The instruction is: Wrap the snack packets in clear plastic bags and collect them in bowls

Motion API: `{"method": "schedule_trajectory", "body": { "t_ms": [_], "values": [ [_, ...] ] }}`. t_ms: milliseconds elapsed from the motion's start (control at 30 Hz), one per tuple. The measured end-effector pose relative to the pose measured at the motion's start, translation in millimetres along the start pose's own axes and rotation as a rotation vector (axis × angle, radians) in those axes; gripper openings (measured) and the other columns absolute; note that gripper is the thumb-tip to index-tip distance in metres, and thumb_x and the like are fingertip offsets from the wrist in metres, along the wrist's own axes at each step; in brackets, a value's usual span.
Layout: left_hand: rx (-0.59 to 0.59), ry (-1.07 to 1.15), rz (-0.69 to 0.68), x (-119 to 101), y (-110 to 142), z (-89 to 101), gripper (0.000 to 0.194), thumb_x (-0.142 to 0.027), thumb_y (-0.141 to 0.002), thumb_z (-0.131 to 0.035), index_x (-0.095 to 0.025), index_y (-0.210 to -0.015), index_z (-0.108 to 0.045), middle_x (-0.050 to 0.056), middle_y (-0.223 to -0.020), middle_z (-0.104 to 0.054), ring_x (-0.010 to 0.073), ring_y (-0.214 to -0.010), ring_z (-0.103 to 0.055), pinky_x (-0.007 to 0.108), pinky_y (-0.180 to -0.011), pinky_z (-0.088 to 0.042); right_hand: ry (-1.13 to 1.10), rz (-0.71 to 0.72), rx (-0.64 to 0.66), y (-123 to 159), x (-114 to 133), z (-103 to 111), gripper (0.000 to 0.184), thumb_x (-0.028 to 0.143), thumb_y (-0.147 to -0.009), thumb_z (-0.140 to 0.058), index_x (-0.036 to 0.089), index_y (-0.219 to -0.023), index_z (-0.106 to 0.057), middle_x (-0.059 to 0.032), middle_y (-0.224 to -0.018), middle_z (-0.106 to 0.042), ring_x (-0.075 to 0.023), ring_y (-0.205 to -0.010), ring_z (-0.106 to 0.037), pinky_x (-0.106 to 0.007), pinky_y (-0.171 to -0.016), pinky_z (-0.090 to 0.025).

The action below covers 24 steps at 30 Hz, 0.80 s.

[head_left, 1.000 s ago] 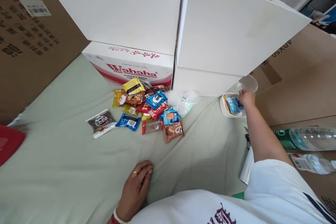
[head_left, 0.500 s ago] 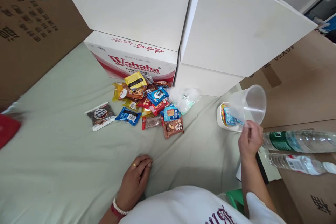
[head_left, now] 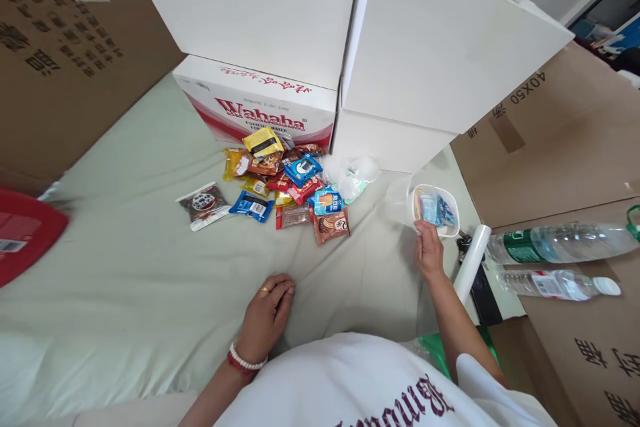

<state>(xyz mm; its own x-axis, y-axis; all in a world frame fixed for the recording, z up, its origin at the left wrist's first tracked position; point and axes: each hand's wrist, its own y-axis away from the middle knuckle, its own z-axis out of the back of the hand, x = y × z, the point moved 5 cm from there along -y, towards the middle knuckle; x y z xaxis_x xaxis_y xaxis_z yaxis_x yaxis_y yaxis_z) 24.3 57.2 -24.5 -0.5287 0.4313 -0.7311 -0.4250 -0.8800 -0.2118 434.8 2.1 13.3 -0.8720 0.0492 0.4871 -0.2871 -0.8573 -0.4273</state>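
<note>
My right hand [head_left: 429, 247] pinches the edge of a clear plastic cup [head_left: 399, 200], which is tipped sideways and blurred. Just beyond the fingers stands a white oval tub [head_left: 456, 208] holding blue snack packets [head_left: 436, 209]. My left hand [head_left: 267, 313] rests on the pale green cloth with its fingers curled together and nothing visible in them. Ahead of it lies a heap of wrapped snacks, among them a yellow packet [head_left: 263, 143], a blue packet [head_left: 303, 170] and a brown packet [head_left: 332, 225]. A dark and white pouch [head_left: 203, 206] lies left of the heap.
A Wahaba-style printed white and red carton [head_left: 260, 113] and white boxes [head_left: 410, 47] stand behind the heap. Crumpled clear plastic [head_left: 350, 173] lies beside it. At right are a white roll [head_left: 471, 263], a large bottle [head_left: 565, 243] and a small bottle [head_left: 557, 283]. A red object [head_left: 30, 233] sits at left.
My right hand came out of the tub area, lifted the clear cup, and has swung it from the tub's right side to its left. My left hand has stayed resting on the cloth.
</note>
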Motion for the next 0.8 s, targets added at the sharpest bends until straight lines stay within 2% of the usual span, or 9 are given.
{"method": "schedule_trajectory", "body": {
  "t_ms": [167, 267, 367, 433, 500, 567, 667, 733, 800],
  "values": [
    [0.005, 0.010, 0.007, -1, -1, -0.1, 0.029, -0.033, -0.100, -0.047, -0.019, -0.095, -0.072, 0.009, -0.101, -0.072, 0.0188, -0.089, -0.070, 0.032, -0.080, -0.059, -0.171, 0.049, 0.166, 23, 47, 3, 0.027, 0.029, -0.102, -0.042, 0.026, -0.113, -0.066, -0.0106, -0.111, -0.066, -0.0246, -0.106, -0.066, -0.044, -0.095, -0.054],
    [0.013, 0.008, 0.007, -1, -1, -0.5, 0.029, -0.032, -0.100, -0.047, -0.019, -0.095, -0.073, 0.009, -0.101, -0.072, 0.0188, -0.089, -0.070, 0.032, -0.081, -0.059, -0.110, 0.023, 0.026, 21, 58, 41, 0.028, 0.032, -0.103, -0.042, 0.027, -0.114, -0.067, -0.0101, -0.109, -0.069, -0.0269, -0.111, -0.064, -0.047, -0.100, -0.050],
    [0.013, 0.003, 0.009, 0, -2, -1.1, 0.028, -0.031, -0.099, -0.047, -0.019, -0.095, -0.073, 0.009, -0.100, -0.072, 0.0185, -0.089, -0.070, 0.031, -0.081, -0.059, 0.157, -0.126, -0.257, -2, 28, 87, 0.033, 0.035, -0.104, -0.040, 0.023, -0.119, -0.066, -0.0135, -0.112, -0.068, -0.0297, -0.117, -0.061, -0.049, -0.105, -0.045],
    [0.006, 0.002, -0.001, -1, -3, -1.3, 0.027, -0.030, -0.099, -0.048, -0.019, -0.095, -0.073, 0.009, -0.100, -0.072, 0.0181, -0.089, -0.070, 0.031, -0.080, -0.058, 0.348, -0.230, -0.300, -29, -8, 100, 0.040, 0.035, -0.103, -0.037, 0.018, -0.122, -0.067, -0.0172, -0.117, -0.067, -0.0307, -0.115, -0.060, -0.048, -0.103, -0.046],
    [-0.013, 0.015, -0.025, -4, -2, -0.1, 0.025, -0.028, -0.099, -0.049, -0.019, -0.096, -0.072, 0.008, -0.099, -0.071, 0.0174, -0.088, -0.070, 0.030, -0.080, -0.058, 0.465, -0.292, -0.164, -59, -45, 92, 0.042, 0.034, -0.101, -0.037, 0.016, -0.122, -0.069, -0.0182, -0.117, -0.066, -0.0306, -0.111, -0.060, -0.046, -0.101, -0.046],
    [-0.050, 0.039, -0.047, -9, 1, 3.8, 0.023, -0.025, -0.099, -0.050, -0.018, -0.097, -0.071, 0.007, -0.099, -0.071, 0.0164, -0.089, -0.070, 0.028, -0.081, -0.057, 0.517, -0.339, 0.050, -85, -76, 71, 0.044, 0.031, -0.100, -0.036, 0.014, -0.122, -0.070, -0.0184, -0.119, -0.066, -0.0297, -0.110, -0.061, -0.044, -0.100, -0.046],
    [-0.116, 0.062, -0.047, -15, 4, 15.0, 0.020, -0.021, -0.099, -0.051, -0.017, -0.101, -0.070, 0.007, -0.099, -0.071, 0.0152, -0.091, -0.069, 0.026, -0.082, -0.056, 0.495, -0.347, 0.302, -102, -97, 40, 0.045, 0.026, -0.098, -0.039, 0.011, -0.132, -0.066, -0.0195, -0.129, -0.063, -0.0280, -0.116, -0.060, -0.039, -0.102, -0.045],
    [-0.154, 0.052, -0.026, -16, 5, 25.4, 0.019, -0.019, -0.099, -0.051, -0.017, -0.103, -0.070, 0.007, -0.099, -0.071, 0.0145, -0.092, -0.069, 0.025, -0.082, -0.056, 0.496, -0.332, 0.356, -101, -101, 34, 0.051, 0.029, -0.098, -0.045, 0.011, -0.143, -0.058, -0.0208, -0.138, -0.058, -0.0290, -0.120, -0.060, -0.039, -0.103, -0.045],
    [-0.187, 0.026, 0.007, -16, 3, 37.1, 0.019, -0.017, -0.100, -0.051, -0.017, -0.104, -0.069, 0.006, -0.099, -0.070, 0.0139, -0.092, -0.068, 0.024, -0.082, -0.055, 0.506, -0.307, 0.319, -96, -104, 40, 0.067, 0.038, -0.095, -0.055, 0.014, -0.156, -0.042, -0.0225, -0.147, -0.050, -0.0320, -0.122, -0.059, -0.042, -0.103, -0.046]
  ]
}}
